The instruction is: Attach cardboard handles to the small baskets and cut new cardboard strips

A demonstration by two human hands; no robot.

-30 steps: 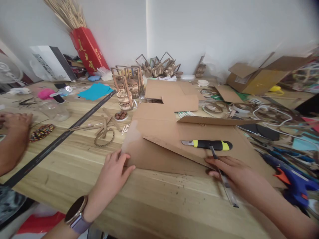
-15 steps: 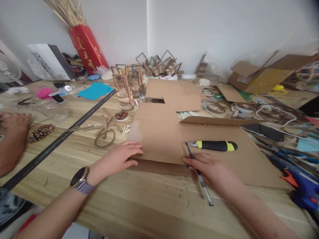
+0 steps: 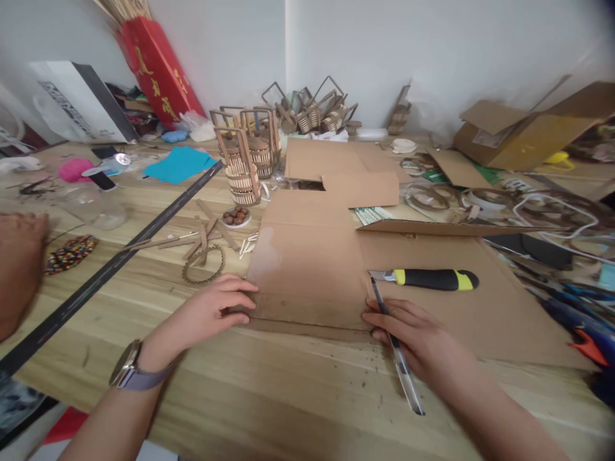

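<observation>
A sheet of brown cardboard (image 3: 307, 256) lies on the wooden table in front of me, with a creased strip along its near edge. My left hand (image 3: 216, 307) rests at its left edge, fingers stretched out and thumb apart, holding nothing. At the near right corner of the sheet, my right hand (image 3: 408, 330) has its fingers closed around a pen (image 3: 405, 378) with a clear barrel. Those fingertips also touch the cardboard. Just beyond them a black and yellow utility knife (image 3: 432, 279) lies on the cardboard, its blade pointing left.
Small woven baskets (image 3: 243, 169) stand behind the sheet. Left are a dish of brown beads (image 3: 236, 216), wood strips (image 3: 204, 240) and a long black strip (image 3: 158, 224). Another person's hand (image 3: 22, 256) is at the far left. A blue glue gun (image 3: 567, 314) lies right.
My view has shifted slightly. My left hand has drawn back to the left edge of the cardboard, and the near strip now shows more fully. My right hand still holds the pen.
</observation>
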